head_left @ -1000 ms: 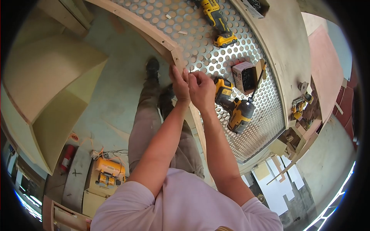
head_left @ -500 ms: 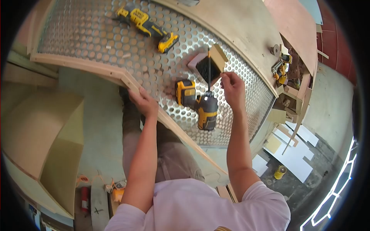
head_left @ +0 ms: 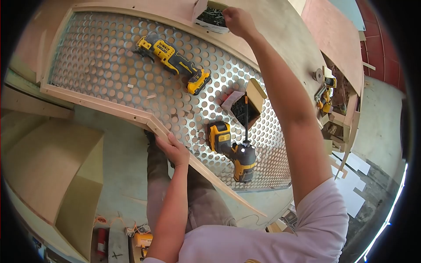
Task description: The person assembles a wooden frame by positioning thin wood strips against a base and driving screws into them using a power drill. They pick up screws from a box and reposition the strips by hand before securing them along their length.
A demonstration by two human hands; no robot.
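My left hand point(head_left: 175, 150) grips the near wooden edge strip point(head_left: 109, 109) of the framed perforated metal panel point(head_left: 105, 52). At the far side, my right hand point(head_left: 240, 22) is closed, its fingertips at the rim of an open box of screws point(head_left: 212, 16); whatever they pinch is hidden. A yellow and black cordless driver point(head_left: 244, 162) with a long bit rests on the panel. Its bit lies across a second open cardboard box point(head_left: 252, 105) holding dark screws. Farther left on the panel is a yellow and black DeWalt multi-tool point(head_left: 173, 61).
Small offcuts point(head_left: 151, 96) lie on the panel. Curved plywood pieces point(head_left: 48, 166) stand at the left. More yellow tools point(head_left: 325, 94) sit on a cluttered bench at the right. White sheets point(head_left: 351, 193) and a red cylinder point(head_left: 101, 241) are on the floor.
My right hand has moved from the box beside the driver up to the far box of screws, which has come into view. My left hand still holds the wooden edge.
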